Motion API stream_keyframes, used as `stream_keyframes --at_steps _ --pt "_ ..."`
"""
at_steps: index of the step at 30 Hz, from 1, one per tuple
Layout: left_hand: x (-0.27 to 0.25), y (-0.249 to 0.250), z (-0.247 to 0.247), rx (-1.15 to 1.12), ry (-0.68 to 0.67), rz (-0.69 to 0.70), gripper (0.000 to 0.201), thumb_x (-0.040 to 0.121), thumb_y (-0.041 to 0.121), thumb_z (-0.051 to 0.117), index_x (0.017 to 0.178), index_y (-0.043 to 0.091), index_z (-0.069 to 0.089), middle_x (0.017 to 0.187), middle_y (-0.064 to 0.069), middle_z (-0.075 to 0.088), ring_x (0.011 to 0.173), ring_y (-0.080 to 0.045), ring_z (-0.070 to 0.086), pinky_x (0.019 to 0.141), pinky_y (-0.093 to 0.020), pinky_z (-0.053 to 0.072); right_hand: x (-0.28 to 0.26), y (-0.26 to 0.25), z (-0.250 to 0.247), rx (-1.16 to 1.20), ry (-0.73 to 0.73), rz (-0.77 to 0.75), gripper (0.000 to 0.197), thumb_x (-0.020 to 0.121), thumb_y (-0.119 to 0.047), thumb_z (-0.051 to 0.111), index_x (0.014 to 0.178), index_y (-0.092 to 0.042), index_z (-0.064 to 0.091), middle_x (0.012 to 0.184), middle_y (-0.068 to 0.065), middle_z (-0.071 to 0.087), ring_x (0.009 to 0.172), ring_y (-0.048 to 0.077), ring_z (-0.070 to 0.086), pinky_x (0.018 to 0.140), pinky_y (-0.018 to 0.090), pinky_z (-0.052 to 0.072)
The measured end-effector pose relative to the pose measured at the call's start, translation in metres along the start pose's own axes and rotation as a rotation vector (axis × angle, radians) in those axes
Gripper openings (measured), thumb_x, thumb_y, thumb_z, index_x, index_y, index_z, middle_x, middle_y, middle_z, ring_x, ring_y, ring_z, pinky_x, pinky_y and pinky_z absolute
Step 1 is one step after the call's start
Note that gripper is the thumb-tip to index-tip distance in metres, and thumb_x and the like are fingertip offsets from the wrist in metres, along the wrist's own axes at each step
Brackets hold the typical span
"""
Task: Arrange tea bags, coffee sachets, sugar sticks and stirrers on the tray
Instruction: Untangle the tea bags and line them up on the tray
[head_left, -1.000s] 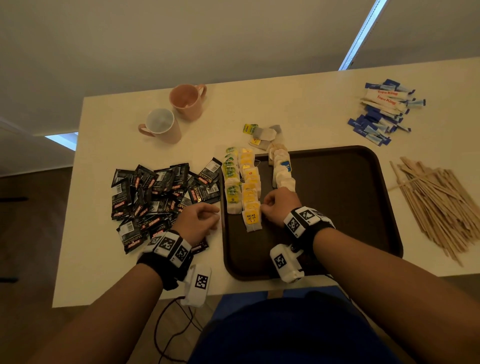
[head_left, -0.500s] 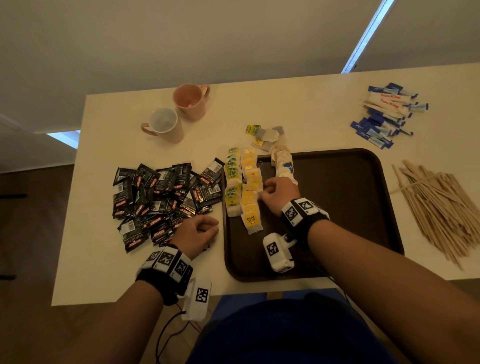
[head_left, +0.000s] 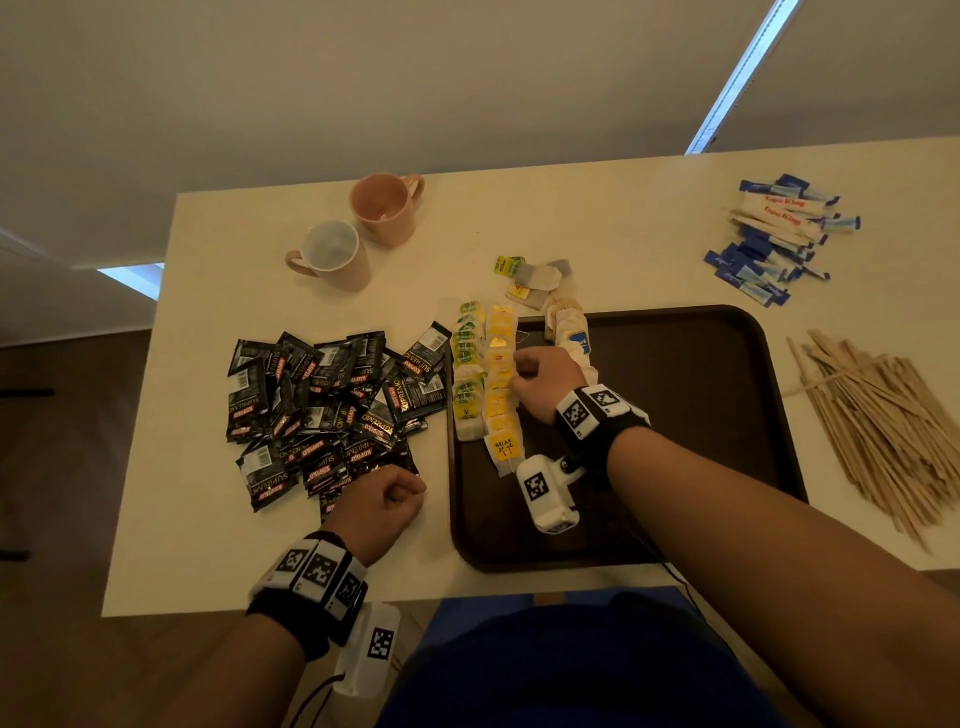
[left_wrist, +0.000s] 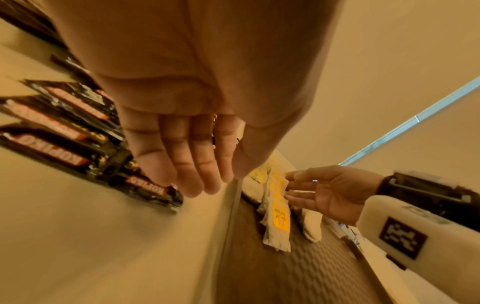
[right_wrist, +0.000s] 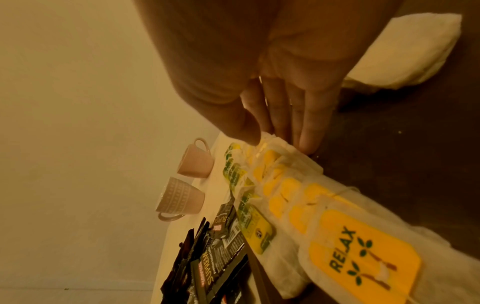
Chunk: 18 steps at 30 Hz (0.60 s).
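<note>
A dark brown tray (head_left: 701, 415) lies in front of me. At its left end run three rows of tea bags: green-tagged (head_left: 467, 364), yellow-tagged (head_left: 501, 374) and white (head_left: 571, 332). My right hand (head_left: 519, 371) is at the middle of the yellow row (right_wrist: 298, 195). Its fingers (right_wrist: 306, 142) are straight against the row's right side and its thumb is on top. My left hand (head_left: 410, 493) rests on the table left of the tray, by the black coffee sachets (head_left: 332, 405). Its fingers (left_wrist: 182, 174) are relaxed and hold nothing.
A few loose tea bags (head_left: 535, 275) lie just beyond the tray. Blue and white sugar sticks (head_left: 779, 239) are heaped at the far right, wooden stirrers (head_left: 883, 431) right of the tray. Two pink mugs (head_left: 332, 254) stand at the far left.
My right hand has slid away from me along the yellow-tagged row, from its near end to its middle. The left hand has stayed by the sachets.
</note>
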<state>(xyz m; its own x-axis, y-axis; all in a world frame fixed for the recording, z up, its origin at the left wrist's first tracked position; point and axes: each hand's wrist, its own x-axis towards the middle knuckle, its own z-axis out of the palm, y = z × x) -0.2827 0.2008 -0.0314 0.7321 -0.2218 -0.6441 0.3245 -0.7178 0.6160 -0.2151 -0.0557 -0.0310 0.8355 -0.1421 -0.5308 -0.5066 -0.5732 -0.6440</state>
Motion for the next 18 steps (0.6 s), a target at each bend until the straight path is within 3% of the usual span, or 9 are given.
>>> stream_keyframes --at_steps 4,9,14,18 --pt "-0.003 -0.007 -0.008 0.034 0.019 0.000 0.020 0.091 0.006 0.065 0.087 0.026 0.065 0.083 -0.005 0.068 0.071 -0.016 0.062 0.067 -0.025 0.050 -0.001 0.000 -0.006 0.029 0.022 0.002 0.034 0.089 -0.021 0.065 0.122 -0.015 0.066 0.120 0.002 0.068 0.111 0.019 0.062 0.096 0.030 0.048" --pt "0.001 0.016 -0.019 0.013 0.005 0.027 0.016 0.092 0.008 0.064 0.091 0.025 0.065 0.089 -0.004 0.068 0.077 -0.018 0.065 0.067 -0.026 0.053 0.001 -0.003 -0.010 0.033 -0.024 -0.014 0.039 0.090 -0.014 0.061 0.128 -0.014 0.061 0.126 0.001 0.065 0.117 0.018 0.060 0.101 0.030 0.046" --pt "0.035 0.101 -0.052 0.097 0.062 0.236 0.011 0.093 0.016 0.064 0.099 0.025 0.065 0.092 0.011 0.064 0.077 0.000 0.057 0.068 -0.017 0.045 0.000 0.000 -0.018 0.013 -0.066 -0.019 0.032 0.090 -0.016 0.061 0.122 -0.017 0.065 0.117 -0.001 0.069 0.108 0.013 0.063 0.098 0.033 0.050" --pt "0.095 0.193 -0.076 0.258 0.133 0.435 0.013 0.091 0.017 0.064 0.093 0.029 0.066 0.087 0.014 0.063 0.076 -0.003 0.058 0.071 -0.021 0.046 -0.006 0.008 -0.029 -0.039 -0.108 0.015 0.018 0.092 -0.019 0.059 0.106 -0.023 0.070 0.097 -0.003 0.071 0.093 0.012 0.066 0.088 0.032 0.054"
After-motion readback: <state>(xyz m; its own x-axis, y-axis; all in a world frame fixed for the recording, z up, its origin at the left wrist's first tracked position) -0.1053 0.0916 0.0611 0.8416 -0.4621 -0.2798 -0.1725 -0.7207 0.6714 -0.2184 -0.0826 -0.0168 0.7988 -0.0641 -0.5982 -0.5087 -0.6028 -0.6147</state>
